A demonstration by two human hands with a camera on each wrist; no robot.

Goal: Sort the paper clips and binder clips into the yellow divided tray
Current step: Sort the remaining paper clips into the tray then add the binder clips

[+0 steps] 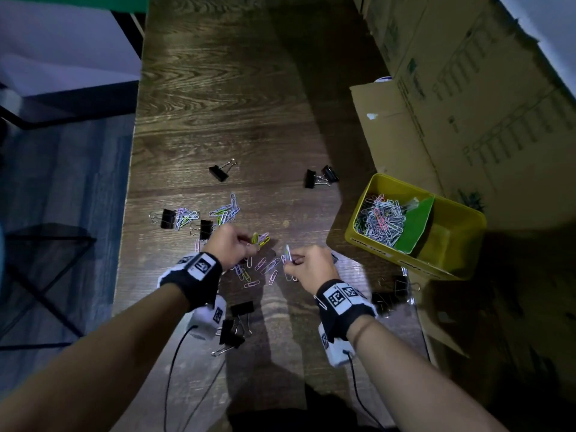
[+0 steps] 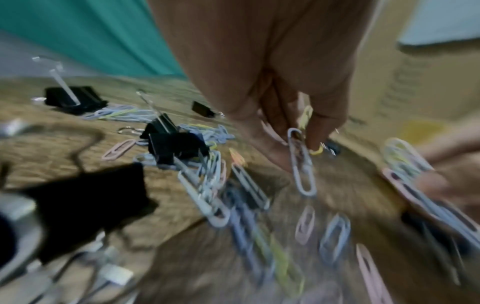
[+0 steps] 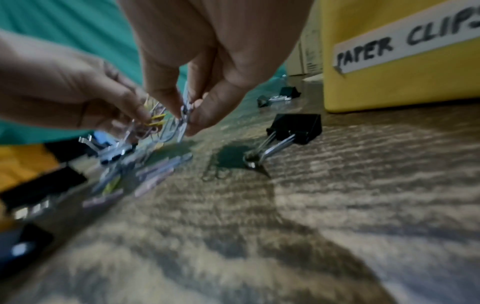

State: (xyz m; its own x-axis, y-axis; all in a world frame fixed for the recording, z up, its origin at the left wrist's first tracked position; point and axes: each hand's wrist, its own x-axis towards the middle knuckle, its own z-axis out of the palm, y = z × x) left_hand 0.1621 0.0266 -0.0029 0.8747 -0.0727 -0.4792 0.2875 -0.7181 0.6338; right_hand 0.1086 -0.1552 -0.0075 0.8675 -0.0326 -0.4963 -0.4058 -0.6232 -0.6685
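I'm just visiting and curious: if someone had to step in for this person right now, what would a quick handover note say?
Left hand: pinching a few paper clips.
Right hand: pinching a small bunch of paper clips.
Yellow tray stands to the right; its paper clip compartment is well filled, the other compartment looks empty.
Left to do: loose paper clips on the table, then all black binder clips, none sorted yet.
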